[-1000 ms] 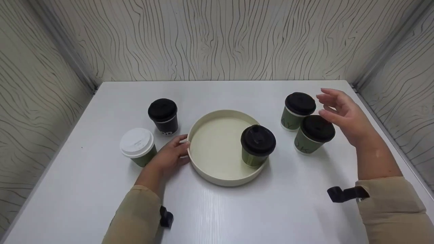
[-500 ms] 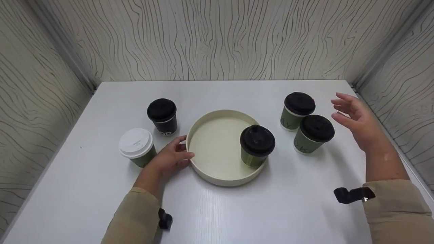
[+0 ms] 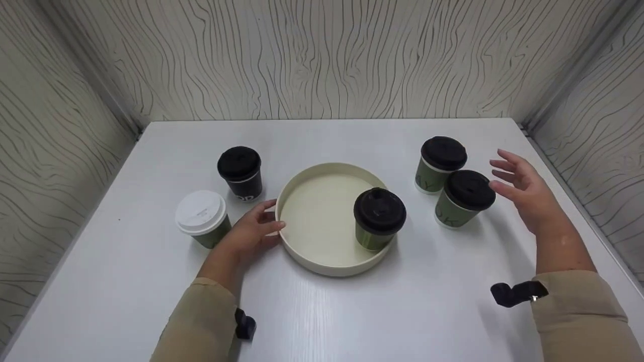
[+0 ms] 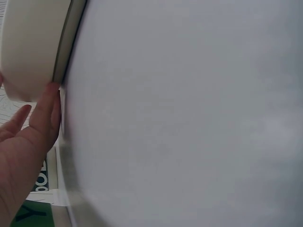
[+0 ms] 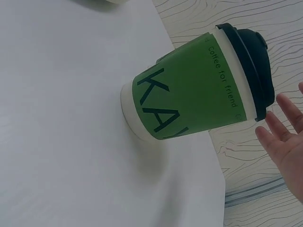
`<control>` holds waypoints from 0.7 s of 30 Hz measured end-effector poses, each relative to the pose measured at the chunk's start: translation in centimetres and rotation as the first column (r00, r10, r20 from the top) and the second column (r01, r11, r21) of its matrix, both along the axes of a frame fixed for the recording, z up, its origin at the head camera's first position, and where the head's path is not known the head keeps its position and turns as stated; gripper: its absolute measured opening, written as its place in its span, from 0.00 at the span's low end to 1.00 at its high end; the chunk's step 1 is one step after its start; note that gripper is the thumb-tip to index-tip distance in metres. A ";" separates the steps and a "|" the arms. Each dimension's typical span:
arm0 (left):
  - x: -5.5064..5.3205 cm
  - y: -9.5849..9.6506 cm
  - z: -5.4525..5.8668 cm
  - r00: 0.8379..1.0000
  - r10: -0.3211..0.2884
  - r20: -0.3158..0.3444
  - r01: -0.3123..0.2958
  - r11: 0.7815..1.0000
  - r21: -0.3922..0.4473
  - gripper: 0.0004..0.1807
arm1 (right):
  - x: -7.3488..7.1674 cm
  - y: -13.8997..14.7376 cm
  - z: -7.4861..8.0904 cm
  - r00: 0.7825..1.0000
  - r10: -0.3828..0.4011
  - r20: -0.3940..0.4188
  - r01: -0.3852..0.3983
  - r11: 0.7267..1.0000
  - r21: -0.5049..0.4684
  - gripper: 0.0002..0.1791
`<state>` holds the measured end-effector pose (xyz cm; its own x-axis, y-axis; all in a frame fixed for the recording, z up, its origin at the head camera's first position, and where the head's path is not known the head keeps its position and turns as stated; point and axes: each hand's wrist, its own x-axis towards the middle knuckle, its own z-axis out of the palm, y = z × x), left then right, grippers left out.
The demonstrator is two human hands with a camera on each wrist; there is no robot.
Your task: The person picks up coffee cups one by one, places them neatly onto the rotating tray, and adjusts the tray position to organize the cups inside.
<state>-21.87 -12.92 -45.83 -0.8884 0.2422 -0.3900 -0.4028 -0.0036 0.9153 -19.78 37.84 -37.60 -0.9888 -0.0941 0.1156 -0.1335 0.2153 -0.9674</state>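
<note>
Fingers and thumb of the left hand (image 3: 250,234) pinch the rim of a round cream tray (image 3: 317,213), flat and facing up mid-frame. At right, the right hand (image 3: 526,193) holds its fingers apart just beside a green cup (image 3: 462,201); whether they touch it, I cannot tell. That cup stands upright, long axis vertical, lid upward, like another green cup (image 3: 438,163) beyond, a cup (image 3: 378,218) in the tray's right side, and, at left, a black cup (image 3: 241,173) and white-lidded cup (image 3: 204,217).
</note>
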 end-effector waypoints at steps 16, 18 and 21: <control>-0.4 0.1 -0.4 0.999 0.040 -0.001 -0.040 0.998 0.054 0.26 | 0.1 -0.1 -2.1 0.994 0.030 0.109 -0.038 0.997 0.065 0.47; -0.5 0.1 -0.5 0.999 0.042 0.003 -0.042 0.998 0.053 0.25 | 0.2 -0.3 -2.3 0.992 0.025 0.127 -0.034 0.997 0.065 0.48; -0.4 0.2 -0.6 0.999 0.052 0.006 -0.052 0.997 0.058 0.25 | 0.3 -0.5 -2.6 0.988 0.014 0.153 -0.028 0.996 0.089 0.50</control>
